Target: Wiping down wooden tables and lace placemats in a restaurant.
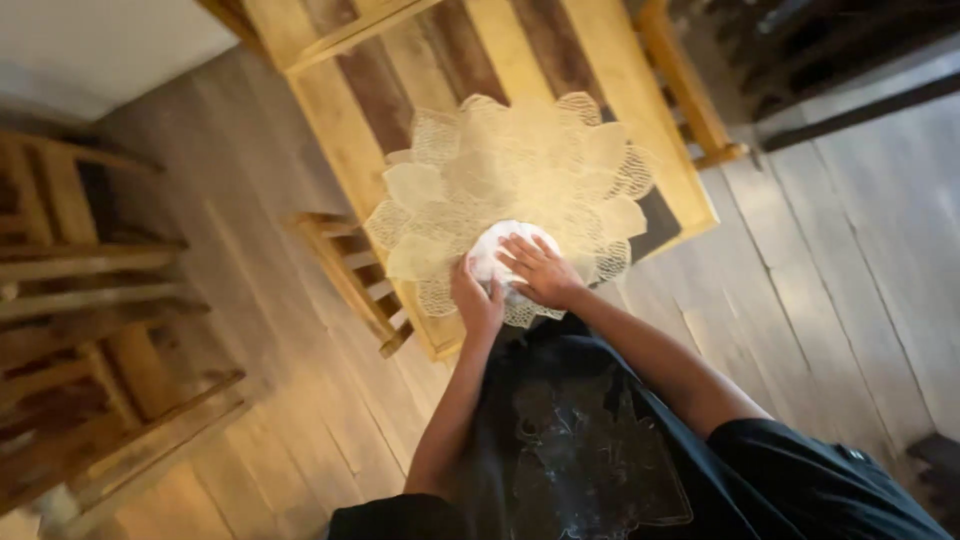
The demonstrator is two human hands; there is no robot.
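A cream lace doily (510, 180) with scalloped, netted edges lies spread on a wooden slatted table (340, 130). A small white cloth (497, 250) rests on the doily's near edge. My right hand (540, 270) lies flat on the white cloth with fingers spread. My left hand (477, 300) presses against the cloth's left side, fingers curled over its edge. Both arms reach forward from a dark shirt at the bottom of the view.
A wooden chair (355, 280) is tucked under the table's near left side. Another chair (690, 90) stands at the table's right. Wooden chairs and benches (90, 330) fill the left. The floor is pale wooden boards (840, 290).
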